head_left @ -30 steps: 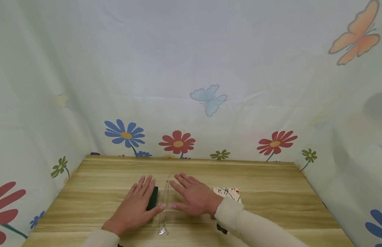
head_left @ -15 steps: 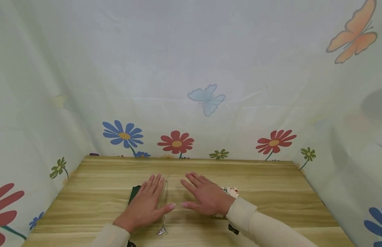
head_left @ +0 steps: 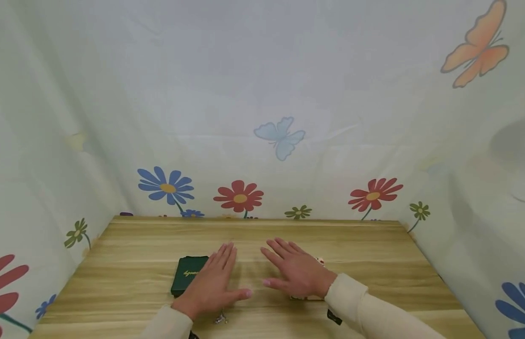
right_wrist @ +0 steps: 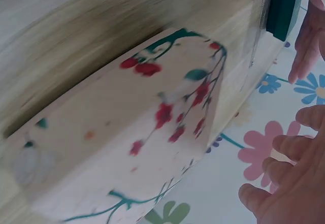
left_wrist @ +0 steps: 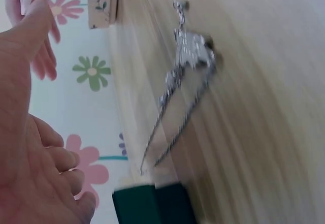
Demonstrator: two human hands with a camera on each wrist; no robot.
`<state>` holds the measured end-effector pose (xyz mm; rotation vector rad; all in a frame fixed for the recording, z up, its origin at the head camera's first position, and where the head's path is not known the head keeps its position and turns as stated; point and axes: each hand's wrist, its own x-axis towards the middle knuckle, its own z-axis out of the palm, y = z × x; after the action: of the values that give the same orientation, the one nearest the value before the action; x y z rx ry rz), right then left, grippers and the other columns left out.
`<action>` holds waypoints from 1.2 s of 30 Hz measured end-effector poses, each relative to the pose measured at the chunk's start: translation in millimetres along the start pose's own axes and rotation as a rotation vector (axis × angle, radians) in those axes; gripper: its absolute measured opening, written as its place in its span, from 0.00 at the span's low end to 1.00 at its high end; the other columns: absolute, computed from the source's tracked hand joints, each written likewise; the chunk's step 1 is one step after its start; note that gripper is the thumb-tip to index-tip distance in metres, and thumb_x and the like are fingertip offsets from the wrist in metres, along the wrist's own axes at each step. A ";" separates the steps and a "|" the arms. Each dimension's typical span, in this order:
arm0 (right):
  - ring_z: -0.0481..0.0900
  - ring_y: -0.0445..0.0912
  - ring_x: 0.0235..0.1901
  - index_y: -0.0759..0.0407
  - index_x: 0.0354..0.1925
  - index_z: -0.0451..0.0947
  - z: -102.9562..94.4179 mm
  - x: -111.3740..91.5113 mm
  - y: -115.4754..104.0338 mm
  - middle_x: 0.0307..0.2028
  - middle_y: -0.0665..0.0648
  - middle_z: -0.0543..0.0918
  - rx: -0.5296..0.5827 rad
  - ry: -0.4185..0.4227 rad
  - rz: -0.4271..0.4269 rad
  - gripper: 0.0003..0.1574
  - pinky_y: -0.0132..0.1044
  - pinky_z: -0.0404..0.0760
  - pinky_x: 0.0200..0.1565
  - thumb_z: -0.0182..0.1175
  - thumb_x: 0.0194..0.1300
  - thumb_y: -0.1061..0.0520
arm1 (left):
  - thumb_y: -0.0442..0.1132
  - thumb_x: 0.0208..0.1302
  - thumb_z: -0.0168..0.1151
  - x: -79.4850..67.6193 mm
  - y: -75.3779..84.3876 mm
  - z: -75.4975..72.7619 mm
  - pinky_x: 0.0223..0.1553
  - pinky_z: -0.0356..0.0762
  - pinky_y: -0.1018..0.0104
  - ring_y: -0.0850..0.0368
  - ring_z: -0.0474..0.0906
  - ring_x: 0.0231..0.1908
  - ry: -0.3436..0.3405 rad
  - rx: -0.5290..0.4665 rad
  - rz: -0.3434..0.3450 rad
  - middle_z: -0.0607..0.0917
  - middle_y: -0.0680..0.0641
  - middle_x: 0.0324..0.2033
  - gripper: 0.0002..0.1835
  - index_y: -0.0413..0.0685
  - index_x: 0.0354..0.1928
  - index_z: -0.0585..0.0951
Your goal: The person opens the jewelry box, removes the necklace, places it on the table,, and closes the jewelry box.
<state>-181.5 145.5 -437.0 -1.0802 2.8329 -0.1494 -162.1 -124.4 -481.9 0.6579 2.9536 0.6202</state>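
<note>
My left hand [head_left: 216, 282] is held over the table with its fingers extended and thumb out, holding nothing. Beneath it lies a silver necklace [left_wrist: 192, 51], mostly hidden in the head view apart from its pendant end [head_left: 221, 318]. Left of that hand is a dark green box [head_left: 186, 273] with gold lettering, partly covered by it. My right hand [head_left: 298, 273] hovers with outstretched fingers above a cream box [right_wrist: 152, 97] printed with red flowers and green stems. That box is largely hidden from the head camera. Neither hand grips anything.
The wood-grain table [head_left: 368, 249] is enclosed on the sides and back by a pale cloth [head_left: 203, 94] printed with flowers and butterflies. Along the table's far edge the cloth hangs close behind.
Both hands have shifted to the right. The left one has passed from the green box to over the necklace, uncovering the box; the right one now covers more of the floral box.
</note>
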 end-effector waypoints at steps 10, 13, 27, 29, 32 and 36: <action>0.48 0.56 0.84 0.48 0.84 0.52 2.6 -11.0 14.5 0.84 0.55 0.51 0.014 -0.014 0.030 0.51 0.59 0.56 0.80 0.50 0.76 0.28 | 0.76 0.57 0.65 17.7 14.1 15.8 0.81 0.51 0.38 0.39 0.47 0.83 -0.047 -0.069 0.067 0.52 0.37 0.83 0.66 0.37 0.82 0.52; 0.47 0.56 0.84 0.48 0.84 0.52 2.8 -14.3 18.3 0.84 0.55 0.50 0.028 -0.021 0.037 0.51 0.59 0.56 0.80 0.52 0.75 0.28 | 0.77 0.57 0.64 22.5 19.8 21.6 0.80 0.52 0.38 0.40 0.47 0.83 -0.073 -0.080 0.077 0.52 0.38 0.83 0.66 0.37 0.82 0.52; 0.49 0.57 0.83 0.51 0.83 0.53 8.6 -27.2 37.6 0.84 0.57 0.51 0.009 -0.042 0.070 0.56 0.57 0.58 0.80 0.57 0.71 0.27 | 0.76 0.56 0.67 39.4 41.1 43.6 0.80 0.57 0.43 0.42 0.50 0.83 -0.109 -0.114 0.128 0.52 0.37 0.83 0.68 0.36 0.82 0.50; 0.50 0.57 0.83 0.52 0.83 0.53 8.9 -28.1 40.1 0.84 0.57 0.52 0.007 -0.044 0.070 0.57 0.57 0.59 0.80 0.58 0.71 0.27 | 0.75 0.55 0.69 42.4 42.5 44.9 0.80 0.57 0.43 0.42 0.50 0.83 -0.115 -0.122 0.135 0.53 0.37 0.83 0.69 0.35 0.82 0.50; 0.51 0.58 0.83 0.52 0.83 0.53 8.8 -29.0 43.1 0.84 0.58 0.53 0.001 -0.050 0.062 0.58 0.58 0.60 0.79 0.58 0.69 0.26 | 0.73 0.54 0.72 46.4 44.9 45.8 0.79 0.58 0.43 0.42 0.51 0.83 -0.135 -0.144 0.130 0.53 0.36 0.83 0.69 0.36 0.82 0.50; 0.52 0.59 0.83 0.54 0.83 0.54 8.6 -30.1 45.4 0.83 0.60 0.54 -0.002 -0.050 0.048 0.61 0.59 0.61 0.78 0.60 0.67 0.24 | 0.72 0.52 0.74 50.3 49.5 46.7 0.79 0.60 0.44 0.43 0.53 0.82 -0.177 -0.177 0.107 0.55 0.37 0.82 0.70 0.37 0.82 0.50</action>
<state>-187.8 198.9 -449.5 -1.0014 2.8126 -0.1141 -181.8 -44.9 -503.5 0.8105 2.6780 0.7768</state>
